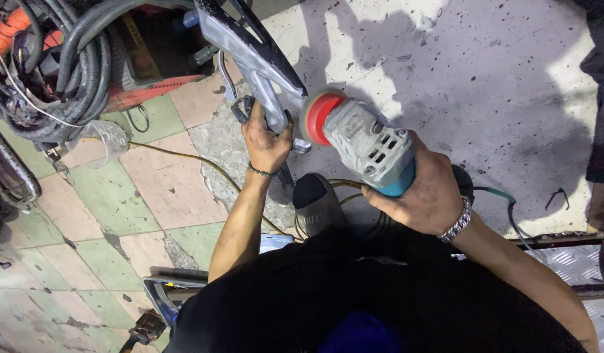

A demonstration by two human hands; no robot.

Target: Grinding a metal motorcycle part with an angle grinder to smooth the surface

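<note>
Over tiled floor [151,176], left hand [266,140] clenched around metal bracket [249,52], right hand [426,189] gripping angle grinder [364,140].

Black shirt, silver chain bracelet [457,222], dark wristband [259,172]

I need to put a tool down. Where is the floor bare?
Bare: the grey concrete right of the grinder, and the tiles left of the left hand. Crowded: the cables top left, and around the shoe.
</note>
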